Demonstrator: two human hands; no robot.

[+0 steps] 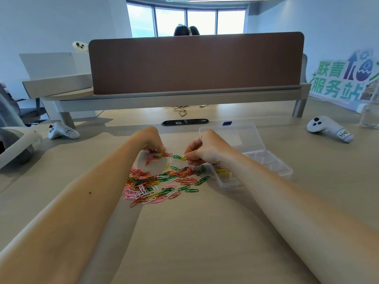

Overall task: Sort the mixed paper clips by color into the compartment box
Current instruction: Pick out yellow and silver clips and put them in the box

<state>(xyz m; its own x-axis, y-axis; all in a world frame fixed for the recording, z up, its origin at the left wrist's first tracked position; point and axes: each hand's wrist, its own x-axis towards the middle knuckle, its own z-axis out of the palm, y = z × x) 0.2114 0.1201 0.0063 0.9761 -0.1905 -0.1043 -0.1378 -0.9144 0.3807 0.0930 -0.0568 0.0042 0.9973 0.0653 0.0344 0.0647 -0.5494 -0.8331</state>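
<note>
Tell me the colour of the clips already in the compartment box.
Yellow clips in the compartment box; head view shows them best.

A single wide-angle camera sits on the person's head and faces forward and down across the table [184,232]. It is near enough that both forearms enter from the bottom corners. The left hand [152,143] and right hand [205,149] come together near the middle of the frame, at the far edge of the paper clips [160,181], with the compartment box [272,162] just to the right. The downward tilt is shallow (straight edges bow towards the sides), so the brown divider [194,64] and the windows [184,21] beyond it fill the upper part.
</note>
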